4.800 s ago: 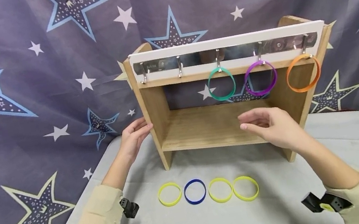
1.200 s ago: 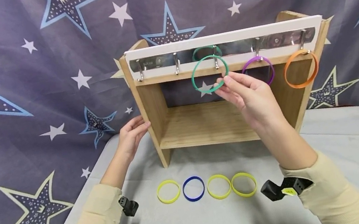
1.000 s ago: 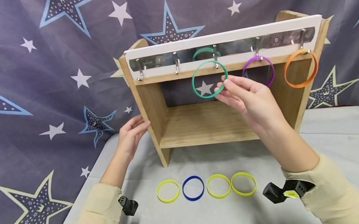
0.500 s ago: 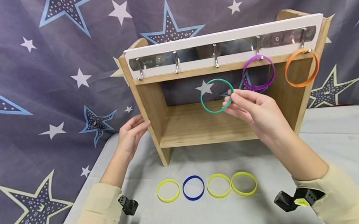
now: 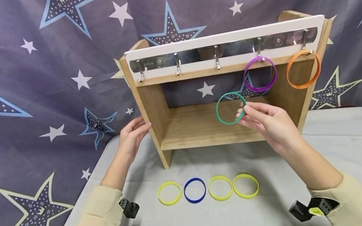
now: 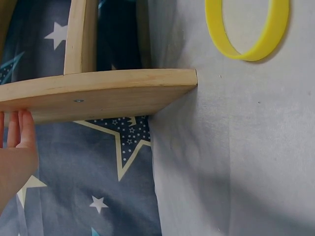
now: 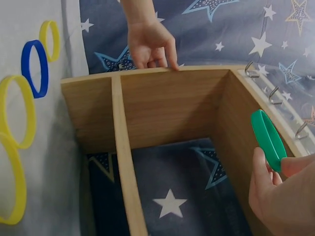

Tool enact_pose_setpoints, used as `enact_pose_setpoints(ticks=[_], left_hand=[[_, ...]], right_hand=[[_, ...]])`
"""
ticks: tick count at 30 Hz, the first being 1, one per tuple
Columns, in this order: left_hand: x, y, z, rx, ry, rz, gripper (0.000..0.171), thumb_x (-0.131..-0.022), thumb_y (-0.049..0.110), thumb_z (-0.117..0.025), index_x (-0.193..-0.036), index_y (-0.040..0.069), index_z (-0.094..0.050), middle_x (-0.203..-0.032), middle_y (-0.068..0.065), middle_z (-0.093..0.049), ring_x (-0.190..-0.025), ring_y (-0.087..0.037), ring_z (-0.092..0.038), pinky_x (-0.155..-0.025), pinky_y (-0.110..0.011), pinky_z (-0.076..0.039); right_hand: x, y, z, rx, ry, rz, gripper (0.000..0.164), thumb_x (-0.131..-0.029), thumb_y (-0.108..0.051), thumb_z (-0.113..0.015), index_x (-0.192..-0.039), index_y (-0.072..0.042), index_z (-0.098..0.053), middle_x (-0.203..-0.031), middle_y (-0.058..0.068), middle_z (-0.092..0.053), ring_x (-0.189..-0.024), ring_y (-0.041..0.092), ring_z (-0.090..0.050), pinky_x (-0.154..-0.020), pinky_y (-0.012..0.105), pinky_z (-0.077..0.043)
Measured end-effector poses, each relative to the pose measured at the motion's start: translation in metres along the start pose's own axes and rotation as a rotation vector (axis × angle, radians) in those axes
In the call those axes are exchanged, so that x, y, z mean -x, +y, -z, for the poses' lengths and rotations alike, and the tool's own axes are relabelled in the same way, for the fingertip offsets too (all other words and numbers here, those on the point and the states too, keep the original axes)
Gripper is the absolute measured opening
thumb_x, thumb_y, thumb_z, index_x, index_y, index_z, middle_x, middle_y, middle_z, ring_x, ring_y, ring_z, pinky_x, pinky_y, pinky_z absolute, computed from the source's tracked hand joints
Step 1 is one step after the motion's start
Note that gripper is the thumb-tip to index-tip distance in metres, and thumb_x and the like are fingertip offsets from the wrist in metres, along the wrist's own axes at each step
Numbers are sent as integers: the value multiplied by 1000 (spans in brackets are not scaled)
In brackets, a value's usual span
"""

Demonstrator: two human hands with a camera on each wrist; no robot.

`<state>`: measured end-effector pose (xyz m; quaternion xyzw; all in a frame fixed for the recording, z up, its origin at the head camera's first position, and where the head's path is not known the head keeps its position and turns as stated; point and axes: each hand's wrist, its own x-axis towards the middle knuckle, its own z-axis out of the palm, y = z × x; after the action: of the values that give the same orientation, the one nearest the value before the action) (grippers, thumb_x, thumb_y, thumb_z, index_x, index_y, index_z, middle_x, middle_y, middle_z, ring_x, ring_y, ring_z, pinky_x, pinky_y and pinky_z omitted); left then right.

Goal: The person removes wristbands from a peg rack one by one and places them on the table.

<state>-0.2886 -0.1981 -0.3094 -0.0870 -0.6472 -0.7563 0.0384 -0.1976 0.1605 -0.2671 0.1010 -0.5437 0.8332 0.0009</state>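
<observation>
Between thumb and fingers my right hand (image 5: 271, 122) pinches a green silicone wristband (image 5: 218, 113) by its right side, in front of the wooden rack's opening and below the hook rail. In the right wrist view the green wristband (image 7: 268, 135) stands on edge in the fingertips. My left hand (image 5: 132, 140) rests its fairly straight fingers against the outer left side of the wooden rack (image 5: 152, 121); the left wrist view shows the fingertips (image 6: 25, 118) at that panel. A purple wristband (image 5: 247, 82) hangs on the fourth hook from the left, an orange wristband (image 5: 318, 67) on the last.
On the grey cloth lie a yellow wristband (image 5: 160, 198), a blue wristband (image 5: 186, 195) and two more yellow wristbands in a row. The three left hooks on the metal rail (image 5: 190, 56) carry nothing. A star-patterned curtain (image 5: 60, 116) hangs behind.
The green wristband hung on the middle hook earlier; my right hand took hold of it, drew it off and has lowered it down and to the right. The left hand stays at the rack's side.
</observation>
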Motion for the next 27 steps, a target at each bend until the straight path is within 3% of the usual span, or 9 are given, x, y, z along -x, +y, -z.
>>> enact_pose_setpoints(ticks=[27], left_hand=[[0, 0, 0, -5, 0, 9, 46, -90, 0, -57, -134, -8, -44, -101, 8, -64, -97, -2, -64, -93, -14, -52]], right_hand=[[12, 18, 69, 32, -9, -201, 15, -95, -10, -58, -90, -17, -70, -86, -4, -75, -83, 6, -71, -77, 19, -60]])
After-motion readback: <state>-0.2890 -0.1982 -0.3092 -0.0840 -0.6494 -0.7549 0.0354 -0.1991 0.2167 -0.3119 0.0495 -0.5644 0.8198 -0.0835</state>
